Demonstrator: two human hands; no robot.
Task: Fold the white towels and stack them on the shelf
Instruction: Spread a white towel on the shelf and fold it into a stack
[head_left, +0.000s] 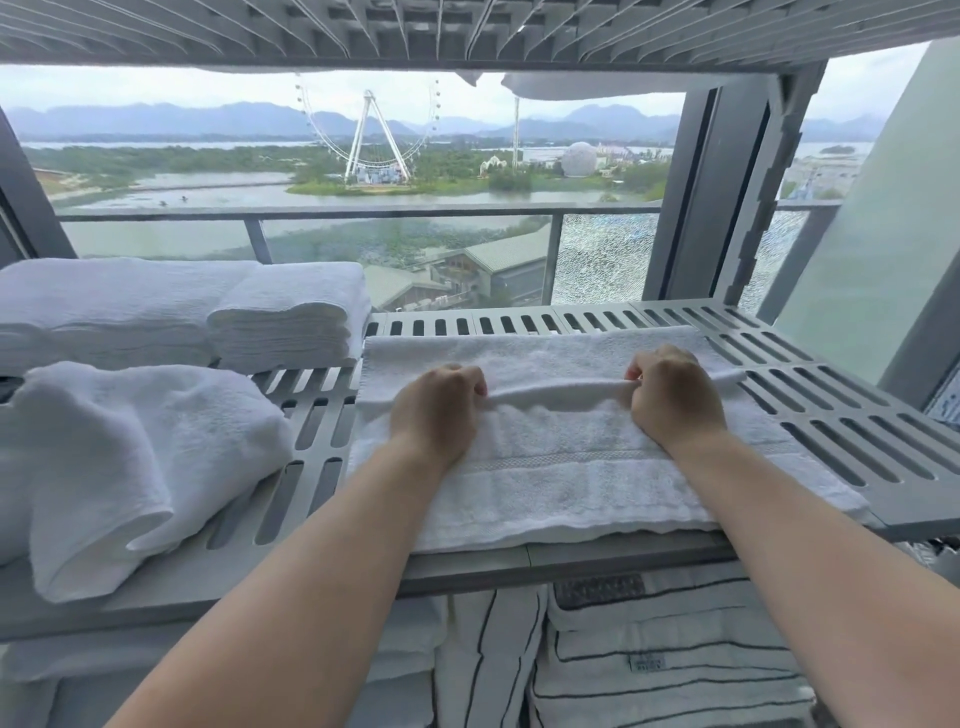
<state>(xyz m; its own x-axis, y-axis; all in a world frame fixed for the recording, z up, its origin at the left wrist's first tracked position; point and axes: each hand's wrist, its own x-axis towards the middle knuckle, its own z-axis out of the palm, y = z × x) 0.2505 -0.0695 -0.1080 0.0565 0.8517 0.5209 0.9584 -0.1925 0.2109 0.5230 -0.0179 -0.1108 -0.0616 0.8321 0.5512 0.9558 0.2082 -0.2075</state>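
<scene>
My left hand (439, 410) and right hand (675, 397) both have their fingers (470, 383) curled, pinching up a ridge of the white towel (561, 483). It lies spread on the slatted shelf (831, 415), beside folded towels (291, 312) stacked at the back left.

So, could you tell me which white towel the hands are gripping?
The towel spread flat on the right: left hand and right hand pinch its raised fold. The other towels sit untouched at left.

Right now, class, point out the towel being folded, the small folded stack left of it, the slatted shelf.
Towel being folded (571, 483): head view, flat near half.
Small folded stack (283, 332): head view, its layered front edge.
Slatted shelf (841, 415): head view, bare slats at right.
</scene>
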